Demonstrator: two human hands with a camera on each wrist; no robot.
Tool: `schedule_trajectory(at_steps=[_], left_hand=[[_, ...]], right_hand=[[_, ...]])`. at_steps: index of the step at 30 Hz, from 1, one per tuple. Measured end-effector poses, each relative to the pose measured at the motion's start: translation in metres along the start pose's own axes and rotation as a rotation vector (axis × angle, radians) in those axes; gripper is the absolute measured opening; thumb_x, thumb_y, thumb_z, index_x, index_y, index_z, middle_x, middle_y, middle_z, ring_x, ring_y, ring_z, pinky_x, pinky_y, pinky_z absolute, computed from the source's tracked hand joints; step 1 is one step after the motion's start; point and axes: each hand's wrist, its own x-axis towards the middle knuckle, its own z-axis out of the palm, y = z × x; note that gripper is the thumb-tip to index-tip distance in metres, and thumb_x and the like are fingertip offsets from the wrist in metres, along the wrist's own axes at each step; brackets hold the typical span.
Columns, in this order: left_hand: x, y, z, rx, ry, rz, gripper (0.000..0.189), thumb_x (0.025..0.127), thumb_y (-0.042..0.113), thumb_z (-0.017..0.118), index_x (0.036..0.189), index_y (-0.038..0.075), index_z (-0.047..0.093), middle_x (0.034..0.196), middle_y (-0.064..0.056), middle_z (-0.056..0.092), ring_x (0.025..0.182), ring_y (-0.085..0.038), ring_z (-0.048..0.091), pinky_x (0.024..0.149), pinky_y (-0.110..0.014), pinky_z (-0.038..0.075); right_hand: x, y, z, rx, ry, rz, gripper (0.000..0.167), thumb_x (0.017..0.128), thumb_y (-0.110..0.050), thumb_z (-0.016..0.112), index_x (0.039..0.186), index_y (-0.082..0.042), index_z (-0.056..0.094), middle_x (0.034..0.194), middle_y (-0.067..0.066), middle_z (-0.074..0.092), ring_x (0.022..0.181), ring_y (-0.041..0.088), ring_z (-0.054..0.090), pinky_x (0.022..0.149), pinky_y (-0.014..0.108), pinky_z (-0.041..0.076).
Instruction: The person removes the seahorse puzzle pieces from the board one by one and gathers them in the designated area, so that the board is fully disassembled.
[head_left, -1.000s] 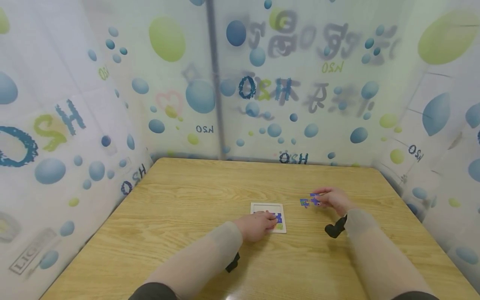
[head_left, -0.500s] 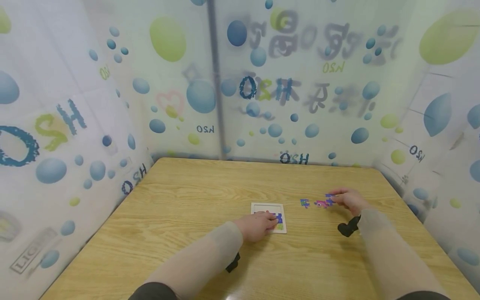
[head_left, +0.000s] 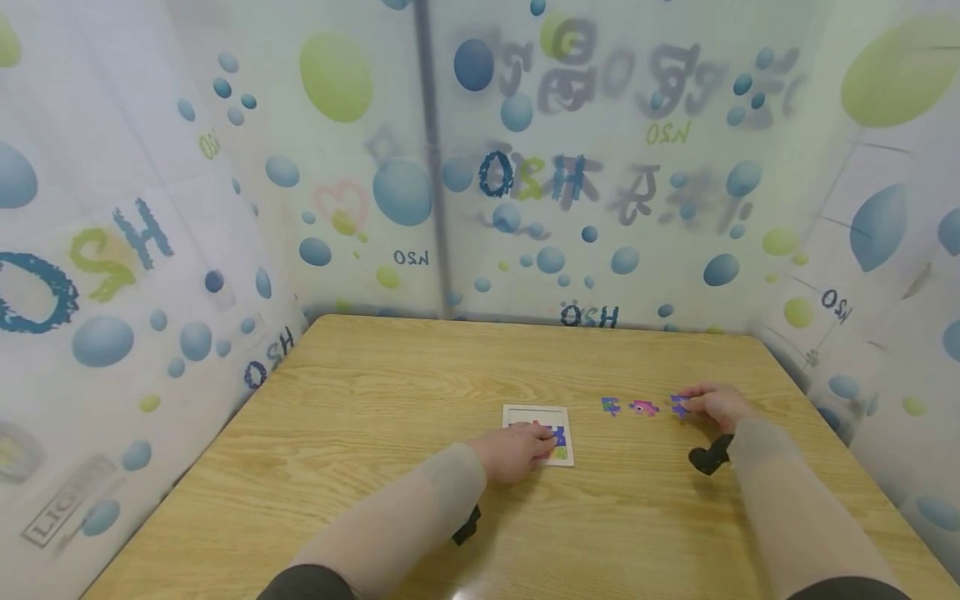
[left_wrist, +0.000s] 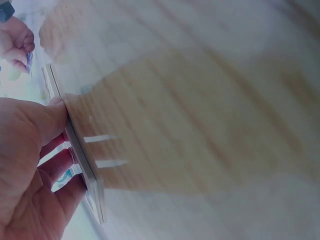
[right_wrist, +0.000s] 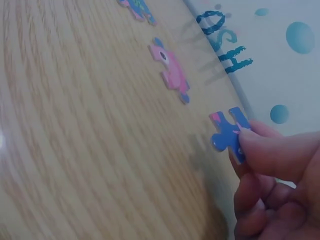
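L hand (head_left: 513, 452) on frame (head_left: 546, 417), R (right_wrist: 282, 175) w/ knobbed pc (right_wrist: 227, 134)

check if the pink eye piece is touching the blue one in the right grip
Apart. The right wrist view plainly shows a gap, with bare table visible between the pink piece and the blue piece.

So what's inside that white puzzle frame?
Inside the frame, blue and green puzzle pieces show at the near right, with a pale strip along the far side. The left hand hides much of the rest.
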Motion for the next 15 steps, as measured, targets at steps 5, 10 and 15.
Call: schedule_trajectory(at_steps=[5,10,15], left_hand=[[0.0007,0.0001,0.0001,-0.004,-0.005,-0.006,0.045,0.103,0.031,0.044,0.147,0.023,0.043,0.152,0.007,0.035,0.141,-0.012,0.028,0.115,-0.031,0.025],[0.0003,0.0005,-0.0004,-0.006,-0.003,-0.007,0.045,0.103,0.031,0.044,0.147,0.023,0.043,0.152,0.007,0.036,0.141,-0.012,0.028,0.115,-0.031,0.025],[-0.0009,0.0016,-0.0019,-0.018,-0.002,-0.009,0.045,0.103,0.030,0.044,0.147,0.022,0.043,0.152,0.007,0.035,0.142,-0.012,0.027,0.115,-0.031,0.024]], right_hand=[[-0.0008,0.0013,-0.0003,-0.045,0.013,0.027,0.030,0.092,-0.002,0.060,0.117,0.013,0.058,0.089,-0.006,0.064,0.079,0.008,0.057,0.071,0.023,0.047],[0.0019,0.0026,0.0009,-0.147,0.031,0.041,0.034,0.091,-0.004,0.061,0.120,0.012,0.056,0.099,0.006,0.062,0.084,0.014,0.052,0.073,0.026,0.043],[0.0068,0.0054,0.0023,-0.253,0.055,0.016,0.038,0.091,-0.005,0.061,0.123,0.013,0.054,0.108,0.019,0.060,0.089,0.021,0.052,0.074,0.027,0.041]])
